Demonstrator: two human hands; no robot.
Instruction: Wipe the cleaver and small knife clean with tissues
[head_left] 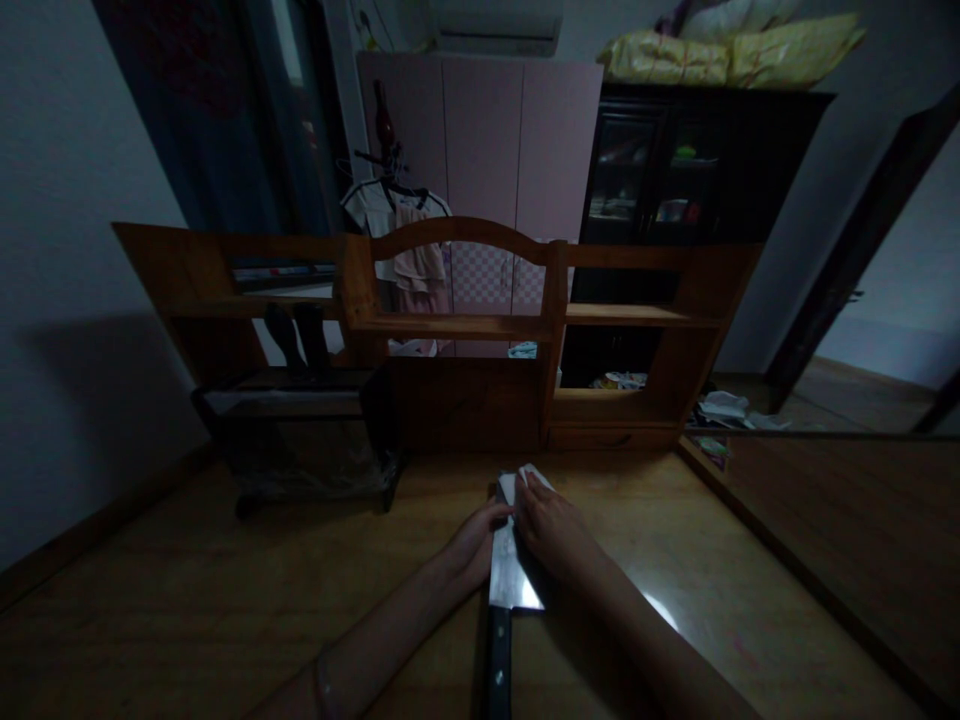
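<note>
A large cleaver [512,582] lies flat on the wooden desk [225,610], its blade pointing away from me and its dark handle [498,665] toward me. My left hand [475,545] rests against the blade's left edge, fingers curled. My right hand [551,530] presses a white cloth or tissue [525,482] onto the far end of the blade, fingers closed over it.
A wooden shelf unit [465,330] stands at the back of the desk. A dark wire rack [300,440] sits at its left. A second desk surface [847,540] lies to the right. Behind are a pink wardrobe [487,150] and a dark cabinet [675,170].
</note>
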